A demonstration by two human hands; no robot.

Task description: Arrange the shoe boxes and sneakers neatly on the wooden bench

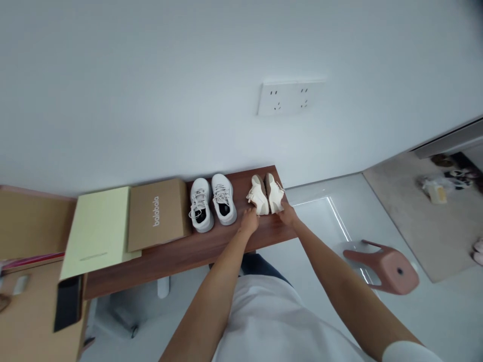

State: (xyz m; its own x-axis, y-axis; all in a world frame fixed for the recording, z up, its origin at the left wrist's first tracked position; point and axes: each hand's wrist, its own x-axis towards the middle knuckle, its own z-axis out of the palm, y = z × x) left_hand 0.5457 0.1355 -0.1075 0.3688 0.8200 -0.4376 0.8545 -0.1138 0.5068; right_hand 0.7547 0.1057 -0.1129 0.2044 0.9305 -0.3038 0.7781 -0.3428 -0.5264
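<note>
A pair of cream shoes with tan soles stands at the right end of a dark wooden bench (188,251). My left hand (249,219) grips the heel of the left cream shoe (258,195). My right hand (287,213) grips the heel of the right cream shoe (274,192), which is tilted onto its side. A pair of white sneakers (212,202) sits just to the left of them, toes toward the wall.
A brown shoebox lid (157,213) and a pale yellow box (98,229) lie on the bench's left part. Cardboard boxes (26,301) stand at far left. A pink stool (388,269) lies on the floor at right, near a rug (422,221). Wall sockets (289,96) sit above.
</note>
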